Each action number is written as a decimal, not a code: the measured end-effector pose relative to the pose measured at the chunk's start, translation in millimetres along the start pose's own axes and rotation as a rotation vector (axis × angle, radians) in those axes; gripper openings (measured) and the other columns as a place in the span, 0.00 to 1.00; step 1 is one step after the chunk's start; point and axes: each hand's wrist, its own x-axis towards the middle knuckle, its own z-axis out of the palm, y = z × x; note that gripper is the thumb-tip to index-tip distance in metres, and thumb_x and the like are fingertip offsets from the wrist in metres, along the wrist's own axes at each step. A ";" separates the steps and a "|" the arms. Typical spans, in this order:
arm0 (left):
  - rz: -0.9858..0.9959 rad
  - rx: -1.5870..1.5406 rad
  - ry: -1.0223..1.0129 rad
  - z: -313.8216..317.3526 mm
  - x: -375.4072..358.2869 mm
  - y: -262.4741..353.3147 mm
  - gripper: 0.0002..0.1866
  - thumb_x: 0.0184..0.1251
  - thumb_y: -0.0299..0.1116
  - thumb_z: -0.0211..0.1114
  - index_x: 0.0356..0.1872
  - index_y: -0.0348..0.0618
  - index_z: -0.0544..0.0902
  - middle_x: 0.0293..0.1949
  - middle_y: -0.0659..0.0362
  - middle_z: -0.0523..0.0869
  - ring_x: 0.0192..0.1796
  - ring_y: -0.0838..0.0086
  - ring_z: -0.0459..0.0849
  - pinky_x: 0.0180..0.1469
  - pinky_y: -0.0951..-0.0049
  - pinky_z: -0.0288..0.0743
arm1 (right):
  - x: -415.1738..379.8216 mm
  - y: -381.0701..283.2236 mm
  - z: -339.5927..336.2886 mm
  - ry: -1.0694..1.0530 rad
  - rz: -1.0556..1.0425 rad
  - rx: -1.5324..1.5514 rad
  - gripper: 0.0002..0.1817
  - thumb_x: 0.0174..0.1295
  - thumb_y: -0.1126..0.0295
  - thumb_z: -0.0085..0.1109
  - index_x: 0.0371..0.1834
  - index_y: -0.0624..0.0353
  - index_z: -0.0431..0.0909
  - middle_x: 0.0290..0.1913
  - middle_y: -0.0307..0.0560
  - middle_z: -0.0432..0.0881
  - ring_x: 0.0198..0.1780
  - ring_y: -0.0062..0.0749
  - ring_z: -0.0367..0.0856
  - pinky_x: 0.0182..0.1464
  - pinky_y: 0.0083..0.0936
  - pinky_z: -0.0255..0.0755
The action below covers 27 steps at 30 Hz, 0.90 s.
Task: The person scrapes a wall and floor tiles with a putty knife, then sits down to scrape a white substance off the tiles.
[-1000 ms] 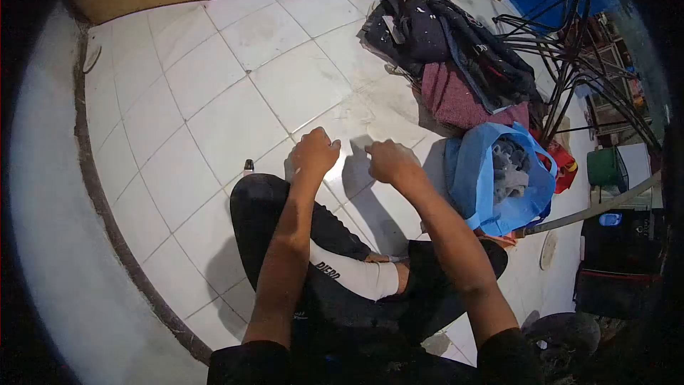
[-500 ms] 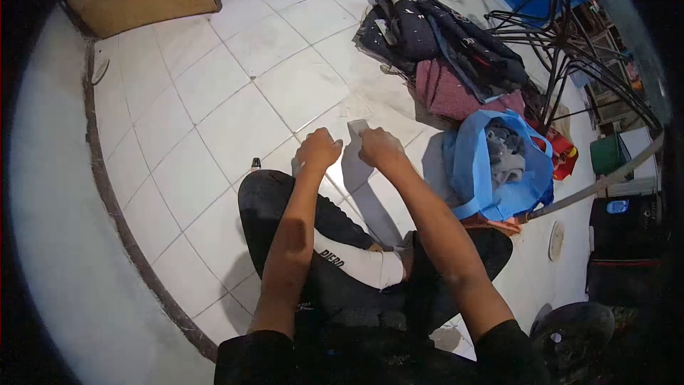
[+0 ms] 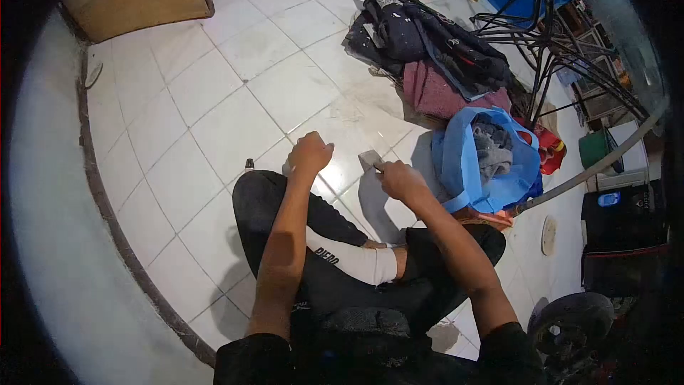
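My right hand (image 3: 403, 181) is closed around a putty knife (image 3: 369, 159), whose flat grey blade points up and left just over the white tiles (image 3: 214, 114). My left hand (image 3: 311, 152) is curled into a fist in front of my left knee. Whatever it may hold is hidden by the fingers. A small dark and silver object (image 3: 249, 164) stands on the floor beside that knee. My legs are crossed below, with a white sock (image 3: 349, 260) showing lettering.
To the right sits a blue bag (image 3: 459, 164) with grey cloth inside. Dark clothing (image 3: 427, 36) and a maroon cloth (image 3: 445, 93) are heaped behind it. Black metal legs (image 3: 545, 43) rise at the upper right. A wooden panel (image 3: 142, 0) stands at the upper left by the wall.
My right hand has moved right and toward me with the putty knife, away from my left hand. The blade now shows more clearly. My left fist has shifted only slightly.
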 end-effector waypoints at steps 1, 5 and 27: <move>-0.007 -0.021 -0.015 -0.7 0.5 -0.6 0.17 0.59 0.49 0.67 0.34 0.43 0.81 0.43 0.49 0.86 0.49 0.53 0.83 0.52 0.55 0.75 | -3.7 -3.1 -9.8 0.016 -0.020 0.023 0.16 0.65 0.61 0.54 0.50 0.57 0.81 0.43 0.64 0.84 0.45 0.58 0.84 0.48 0.49 0.78; -0.033 -0.066 -0.034 -6.2 4.4 5.2 0.17 0.60 0.48 0.67 0.34 0.43 0.82 0.42 0.48 0.86 0.48 0.53 0.84 0.52 0.56 0.76 | 18.8 -8.7 -23.8 0.014 -0.034 -0.047 0.15 0.63 0.63 0.53 0.46 0.60 0.81 0.43 0.67 0.83 0.46 0.59 0.83 0.50 0.49 0.77; 0.025 -0.086 0.006 2.6 21.5 1.4 0.16 0.57 0.47 0.69 0.33 0.44 0.82 0.37 0.46 0.87 0.44 0.50 0.85 0.47 0.55 0.78 | 106.0 -35.3 -48.6 -0.035 -0.104 -0.132 0.17 0.62 0.63 0.55 0.50 0.61 0.79 0.49 0.62 0.82 0.51 0.52 0.83 0.51 0.44 0.78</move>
